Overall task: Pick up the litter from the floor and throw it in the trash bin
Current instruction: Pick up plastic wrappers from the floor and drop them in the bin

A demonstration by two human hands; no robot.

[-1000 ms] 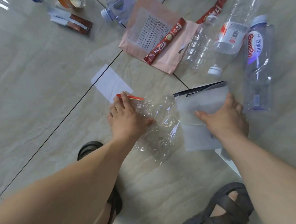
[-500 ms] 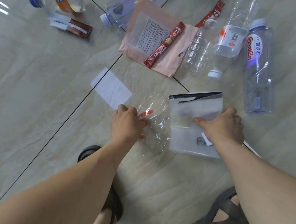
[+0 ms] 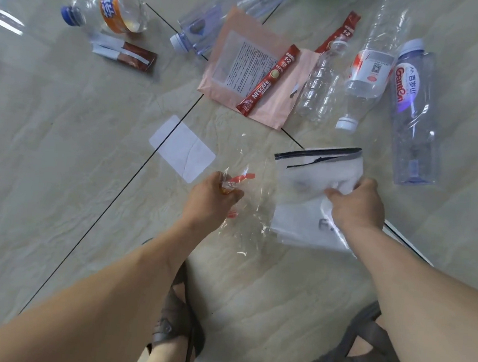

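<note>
Clear crinkled plastic wrap (image 3: 251,207) with red printed marks hangs from the left hand (image 3: 211,200), whose curled fingers pinch its top edge; the wrap is lifted off the tiled floor (image 3: 65,146) near the middle of the view. Just beside it, the right hand (image 3: 356,204) grips a frosted white zip bag (image 3: 313,191) with a dark seal strip, its fingers bunching the upper part; grey letters show on its lower part.

Litter count on the floor:
- Bottles: five. One with an orange label and blue cap (image 3: 108,12) lies toward the far left corner; one clear bluish bottle (image 3: 215,18) lies at the far edge; three lie toward the far right: a ribbed clear bottle (image 3: 322,87), a white-labelled bottle (image 3: 370,71) and a tall bottle with red lettering (image 3: 413,114).
- Red coffee sachets: two. One (image 3: 269,81) rests on a pink pouch (image 3: 239,76); the other (image 3: 341,29) lies beyond it.
- Brown sachet (image 3: 127,55): one.
- White paper slip (image 3: 182,148): one, left of the wrap.
</note>
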